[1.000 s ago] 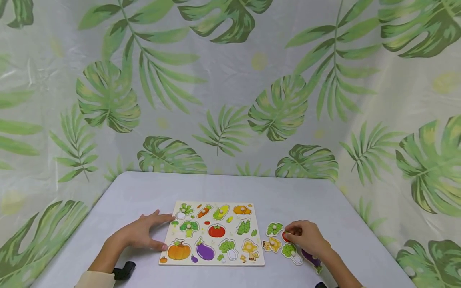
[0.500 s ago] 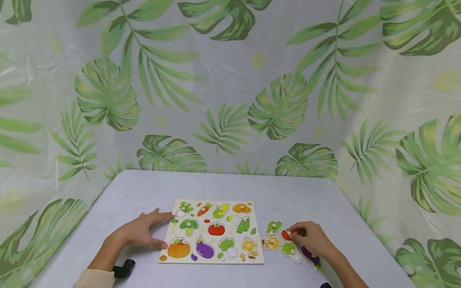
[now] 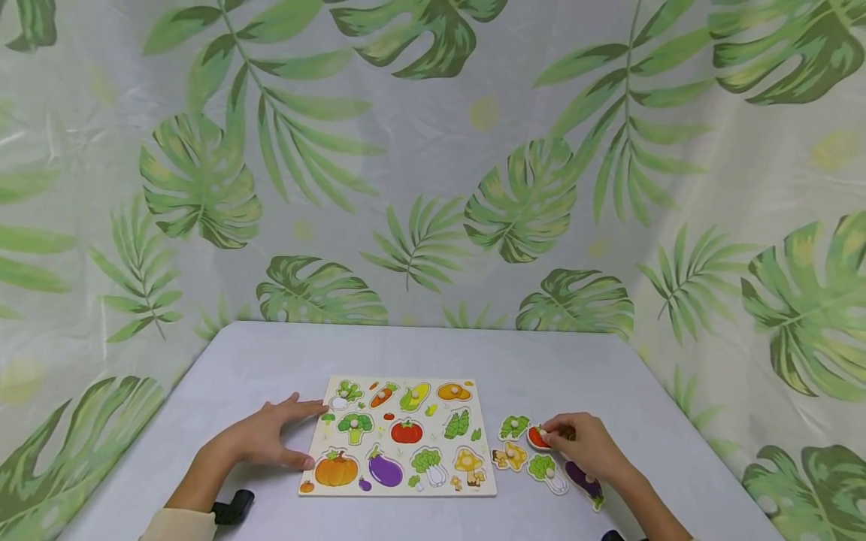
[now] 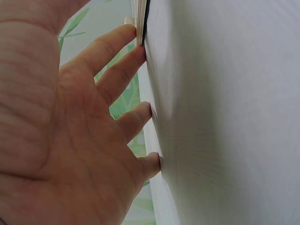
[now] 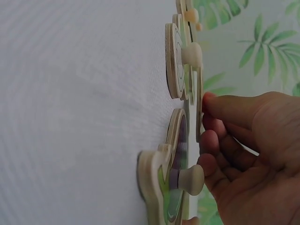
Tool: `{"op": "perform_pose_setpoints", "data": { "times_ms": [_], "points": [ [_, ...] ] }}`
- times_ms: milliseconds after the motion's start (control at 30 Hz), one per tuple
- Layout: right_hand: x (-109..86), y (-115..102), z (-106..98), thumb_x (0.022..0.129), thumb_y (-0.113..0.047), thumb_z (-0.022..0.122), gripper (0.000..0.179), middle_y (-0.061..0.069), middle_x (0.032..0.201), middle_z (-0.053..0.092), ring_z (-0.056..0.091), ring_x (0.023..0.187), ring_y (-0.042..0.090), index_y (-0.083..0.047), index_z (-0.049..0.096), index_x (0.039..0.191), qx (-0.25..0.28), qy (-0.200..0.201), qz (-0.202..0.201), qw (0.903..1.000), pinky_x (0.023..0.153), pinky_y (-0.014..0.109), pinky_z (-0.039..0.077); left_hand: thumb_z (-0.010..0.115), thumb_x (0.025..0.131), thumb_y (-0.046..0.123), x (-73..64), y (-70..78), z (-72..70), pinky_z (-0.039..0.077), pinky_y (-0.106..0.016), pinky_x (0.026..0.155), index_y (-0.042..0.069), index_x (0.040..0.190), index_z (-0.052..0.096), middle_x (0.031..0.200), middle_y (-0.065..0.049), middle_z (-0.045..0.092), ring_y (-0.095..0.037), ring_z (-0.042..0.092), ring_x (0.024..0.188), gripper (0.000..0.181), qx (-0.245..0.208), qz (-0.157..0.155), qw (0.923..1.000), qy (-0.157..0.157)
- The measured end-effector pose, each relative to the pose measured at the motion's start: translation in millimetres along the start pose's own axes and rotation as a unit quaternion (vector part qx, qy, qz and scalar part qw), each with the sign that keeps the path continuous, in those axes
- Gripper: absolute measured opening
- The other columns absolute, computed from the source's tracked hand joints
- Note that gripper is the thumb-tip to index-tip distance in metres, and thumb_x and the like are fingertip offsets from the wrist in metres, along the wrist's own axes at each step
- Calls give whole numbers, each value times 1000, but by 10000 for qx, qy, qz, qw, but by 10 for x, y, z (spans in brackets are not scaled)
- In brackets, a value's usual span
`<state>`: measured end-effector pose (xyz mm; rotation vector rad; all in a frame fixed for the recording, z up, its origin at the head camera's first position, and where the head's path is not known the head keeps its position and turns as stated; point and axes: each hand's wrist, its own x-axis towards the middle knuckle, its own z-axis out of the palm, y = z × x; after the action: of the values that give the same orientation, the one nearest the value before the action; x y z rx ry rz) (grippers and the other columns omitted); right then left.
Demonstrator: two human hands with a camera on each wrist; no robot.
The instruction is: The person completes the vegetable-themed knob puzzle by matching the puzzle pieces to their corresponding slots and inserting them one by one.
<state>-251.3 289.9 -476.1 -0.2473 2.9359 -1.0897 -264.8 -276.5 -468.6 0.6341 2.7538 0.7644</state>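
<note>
My left hand (image 3: 267,436) lies at the left side of a wooden vegetable puzzle board (image 3: 434,443), its fingers spread. In the left wrist view, fingertips (image 4: 133,33) touch the board's edge and others touch the tabletop. Beyond the board's right side, my right hand (image 3: 585,443) pinches the tomato puzzle piece (image 3: 537,436) between thumb and fingers. That piece appears a little tilted. Close around it lie a green leafy piece (image 3: 512,430), a mushroom piece (image 3: 516,456), a bok choy piece (image 3: 541,467) and an eggplant piece (image 3: 580,481), whose knob (image 5: 192,180) sticks up beside my right fingers.
Carrot (image 3: 383,395), corn (image 3: 416,398), potato (image 3: 455,393) and broccoli (image 3: 355,427) pieces with knobs sit in the board. A white-covered table (image 3: 419,349) carries everything. Behind it and at both sides hangs a leaf-print curtain (image 3: 433,150).
My right hand has shifted slightly right and away from me, and more of the tomato piece shows from under it. My left hand and the board stay put.
</note>
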Motion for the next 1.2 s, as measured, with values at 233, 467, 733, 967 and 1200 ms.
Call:
{"op": "perform_pose_setpoints", "data": {
  "times_ms": [233,467,733,967,1200],
  "points": [
    [16,-34,-16,92,-14,77,12,-3,89,73,57,74,10,-9,78,103,-2,93,84,9999,63,20,50,87,70,56,-8,12,-5,7,-82,116,26,150,54,161,-5,47,-53,19,154,91,-41,-70,10000,16],
    [51,-109,-27,93,-11,76,10,-2,85,71,56,75,13,-10,79,102,-82,253,242,9994,60,21,48,87,70,56,-10,12,-1,7,-82,116,27,151,54,161,-5,47,-52,19,155,91,-46,-107,9999,16],
    [79,-205,5,93,-13,76,11,-3,85,70,56,77,14,-10,79,103,-71,322,308,9990,63,20,49,86,71,57,-1,3,3,7,-82,116,27,151,54,162,-6,46,-52,18,155,92,-43,-96,9999,0],
    [141,-287,54,92,-13,77,10,-4,84,70,57,77,13,-11,79,102,-55,401,249,9989,63,20,49,87,71,56,-2,4,8,6,-82,116,26,151,53,162,-6,46,-53,18,155,92,-45,-80,10000,21],
    [180,-364,91,92,-12,77,10,-3,85,71,57,75,12,-10,79,102,80,407,-111,9991,62,20,49,86,71,57,-3,3,10,6,-82,116,26,152,53,162,-6,46,-52,19,155,92,-16,-1,10000,25]
  ]
}}
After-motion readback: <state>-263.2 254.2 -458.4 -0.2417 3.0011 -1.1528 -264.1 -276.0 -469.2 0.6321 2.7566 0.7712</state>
